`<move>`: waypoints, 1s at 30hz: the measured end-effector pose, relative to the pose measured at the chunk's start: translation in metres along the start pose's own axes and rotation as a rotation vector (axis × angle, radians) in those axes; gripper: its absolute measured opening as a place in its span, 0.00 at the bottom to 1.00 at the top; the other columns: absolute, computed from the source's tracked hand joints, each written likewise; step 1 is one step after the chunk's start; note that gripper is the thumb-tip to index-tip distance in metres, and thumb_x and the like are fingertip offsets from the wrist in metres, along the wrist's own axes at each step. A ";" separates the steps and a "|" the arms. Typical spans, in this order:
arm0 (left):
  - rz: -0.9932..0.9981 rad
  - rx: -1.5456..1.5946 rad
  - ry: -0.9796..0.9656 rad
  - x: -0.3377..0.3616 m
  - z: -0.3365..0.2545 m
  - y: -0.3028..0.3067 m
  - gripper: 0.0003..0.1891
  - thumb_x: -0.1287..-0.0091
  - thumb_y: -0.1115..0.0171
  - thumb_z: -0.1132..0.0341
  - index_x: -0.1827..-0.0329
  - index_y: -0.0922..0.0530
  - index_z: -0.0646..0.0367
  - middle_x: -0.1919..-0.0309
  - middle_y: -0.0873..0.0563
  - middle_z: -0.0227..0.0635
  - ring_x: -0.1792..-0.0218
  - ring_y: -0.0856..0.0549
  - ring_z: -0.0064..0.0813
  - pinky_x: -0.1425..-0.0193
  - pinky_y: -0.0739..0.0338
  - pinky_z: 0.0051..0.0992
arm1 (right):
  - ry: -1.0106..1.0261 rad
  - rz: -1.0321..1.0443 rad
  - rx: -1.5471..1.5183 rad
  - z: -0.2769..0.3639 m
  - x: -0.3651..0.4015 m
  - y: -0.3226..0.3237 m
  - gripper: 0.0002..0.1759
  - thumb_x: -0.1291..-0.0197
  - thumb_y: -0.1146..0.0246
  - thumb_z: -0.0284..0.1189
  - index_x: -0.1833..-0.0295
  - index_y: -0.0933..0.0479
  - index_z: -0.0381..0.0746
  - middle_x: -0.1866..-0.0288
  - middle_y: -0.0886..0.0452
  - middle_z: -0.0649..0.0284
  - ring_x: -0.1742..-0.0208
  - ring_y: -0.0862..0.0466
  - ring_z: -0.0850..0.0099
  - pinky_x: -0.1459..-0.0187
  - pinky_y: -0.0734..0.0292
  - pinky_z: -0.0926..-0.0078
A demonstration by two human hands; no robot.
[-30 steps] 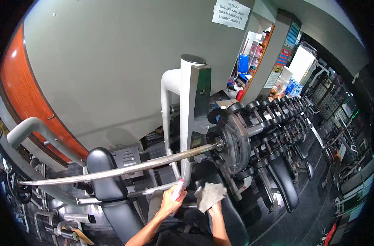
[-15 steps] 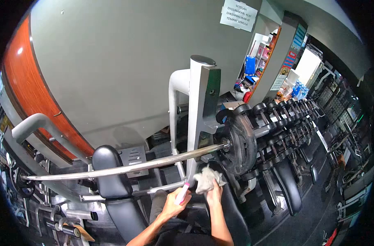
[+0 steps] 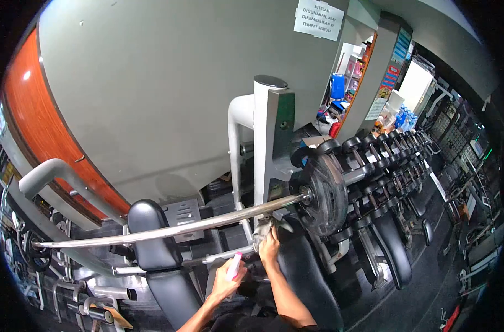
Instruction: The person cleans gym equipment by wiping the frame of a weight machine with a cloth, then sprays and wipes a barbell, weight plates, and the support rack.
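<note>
My left hand [image 3: 223, 283] is closed around a small white bottle with a pink top [image 3: 234, 266], held upright and slightly tilted below the barbell. With my right hand [image 3: 270, 250] I grip a crumpled grey-white cloth [image 3: 261, 232] against the lower part of the white upright post [image 3: 261, 144], near where a horizontal tube meets it. Just above both hands runs the silver barbell bar [image 3: 174, 229], and a black weight plate [image 3: 324, 193] sits on its right end.
A black padded bench [image 3: 147, 232] stands at left, with another dark pad [image 3: 307, 271] right of my hand. Racked dumbbells [image 3: 368, 152] stretch away at right. Behind the post is a grey wall [image 3: 152, 99] with a paper sign [image 3: 318, 18].
My right hand has moved the cloth left and slightly down, onto the post. My left hand with the bottle has shifted a little left and down.
</note>
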State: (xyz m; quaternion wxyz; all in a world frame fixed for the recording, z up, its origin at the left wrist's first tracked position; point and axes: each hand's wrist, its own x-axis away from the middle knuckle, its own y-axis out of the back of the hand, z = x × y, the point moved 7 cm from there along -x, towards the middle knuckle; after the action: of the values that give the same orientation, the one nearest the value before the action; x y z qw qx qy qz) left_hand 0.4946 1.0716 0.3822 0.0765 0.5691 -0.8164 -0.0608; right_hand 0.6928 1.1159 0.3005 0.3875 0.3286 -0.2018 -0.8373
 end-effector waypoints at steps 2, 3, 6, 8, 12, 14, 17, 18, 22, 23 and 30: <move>-0.002 0.008 -0.001 -0.005 -0.001 0.000 0.09 0.38 0.36 0.70 0.58 0.22 0.62 0.75 0.19 0.31 0.77 0.21 0.18 0.73 0.26 0.22 | -0.006 -0.009 -0.027 0.017 -0.008 0.021 0.22 0.48 0.45 0.22 0.45 0.28 0.27 0.44 0.25 0.38 0.46 0.23 0.42 0.44 0.26 0.56; -0.010 -0.019 0.002 -0.004 -0.001 0.002 0.10 0.39 0.35 0.68 0.58 0.22 0.62 0.73 0.18 0.32 0.73 0.21 0.20 0.68 0.25 0.24 | -0.169 0.103 -0.033 0.019 -0.010 0.023 0.19 0.45 0.44 0.25 0.48 0.27 0.27 0.51 0.22 0.39 0.51 0.22 0.41 0.49 0.25 0.54; 0.013 -0.026 0.063 0.000 -0.009 0.004 0.10 0.39 0.34 0.67 0.58 0.21 0.62 0.73 0.18 0.34 0.71 0.20 0.21 0.64 0.23 0.25 | -0.503 0.398 -0.124 -0.035 0.007 -0.015 0.18 0.36 0.43 0.36 0.55 0.25 0.29 0.64 0.17 0.45 0.60 0.16 0.51 0.56 0.23 0.56; 0.027 -0.004 0.118 0.001 -0.007 0.005 0.10 0.39 0.34 0.67 0.58 0.21 0.62 0.73 0.18 0.33 0.72 0.20 0.20 0.65 0.24 0.24 | -0.876 0.224 -1.296 -0.023 0.022 -0.048 0.15 0.32 0.46 0.35 0.52 0.25 0.34 0.57 0.17 0.52 0.55 0.17 0.62 0.49 0.23 0.61; 0.021 -0.023 0.046 0.006 -0.011 0.006 0.10 0.39 0.35 0.68 0.58 0.21 0.61 0.75 0.18 0.32 0.74 0.21 0.19 0.68 0.24 0.24 | -0.918 0.305 -2.201 0.003 -0.001 -0.078 0.14 0.30 0.52 0.31 0.48 0.27 0.34 0.50 0.19 0.57 0.50 0.19 0.66 0.46 0.23 0.65; 0.010 -0.019 0.059 0.009 -0.011 0.008 0.10 0.39 0.35 0.68 0.58 0.21 0.62 0.75 0.18 0.32 0.74 0.21 0.19 0.68 0.24 0.24 | -0.898 0.149 -2.353 0.015 -0.030 -0.079 0.15 0.32 0.54 0.27 0.47 0.26 0.32 0.49 0.19 0.53 0.50 0.18 0.63 0.47 0.21 0.64; 0.021 0.010 0.113 0.011 -0.003 0.009 0.10 0.39 0.35 0.67 0.58 0.21 0.62 0.74 0.18 0.33 0.74 0.21 0.19 0.68 0.24 0.24 | -1.217 -0.149 -2.448 0.008 -0.054 -0.090 0.14 0.37 0.53 0.23 0.52 0.25 0.32 0.56 0.18 0.53 0.58 0.17 0.65 0.56 0.19 0.68; 0.013 -0.003 0.124 0.012 -0.001 0.010 0.10 0.39 0.34 0.67 0.58 0.21 0.62 0.74 0.18 0.33 0.73 0.21 0.20 0.67 0.24 0.24 | -1.314 -0.189 -2.350 0.002 -0.054 -0.090 0.12 0.41 0.52 0.22 0.56 0.24 0.33 0.63 0.17 0.56 0.67 0.17 0.69 0.67 0.18 0.74; -0.019 -0.047 0.111 0.017 -0.003 0.013 0.11 0.39 0.34 0.66 0.57 0.21 0.61 0.74 0.18 0.33 0.72 0.20 0.21 0.65 0.24 0.24 | -1.226 0.146 -2.599 -0.001 -0.033 -0.067 0.13 0.40 0.53 0.21 0.56 0.25 0.30 0.63 0.18 0.55 0.65 0.17 0.69 0.65 0.18 0.72; -0.023 -0.046 0.111 0.017 -0.001 0.015 0.11 0.39 0.34 0.66 0.57 0.21 0.61 0.74 0.18 0.33 0.72 0.20 0.21 0.65 0.24 0.24 | -1.344 0.003 -2.456 0.006 -0.030 -0.050 0.12 0.40 0.54 0.19 0.57 0.26 0.31 0.63 0.18 0.55 0.64 0.17 0.68 0.63 0.18 0.71; -0.020 -0.093 -0.002 0.012 -0.008 0.016 0.10 0.39 0.34 0.67 0.58 0.21 0.61 0.72 0.17 0.33 0.71 0.19 0.22 0.63 0.24 0.25 | -1.103 0.150 -2.540 -0.009 -0.009 -0.009 0.15 0.37 0.56 0.17 0.49 0.28 0.27 0.51 0.20 0.49 0.51 0.17 0.62 0.51 0.18 0.65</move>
State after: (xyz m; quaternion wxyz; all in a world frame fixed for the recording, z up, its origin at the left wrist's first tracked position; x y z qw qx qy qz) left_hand 0.4770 1.0657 0.3939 0.1015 0.5730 -0.8071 -0.1001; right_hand 0.6986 1.1274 0.2921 0.3326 -0.6270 0.5477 -0.4430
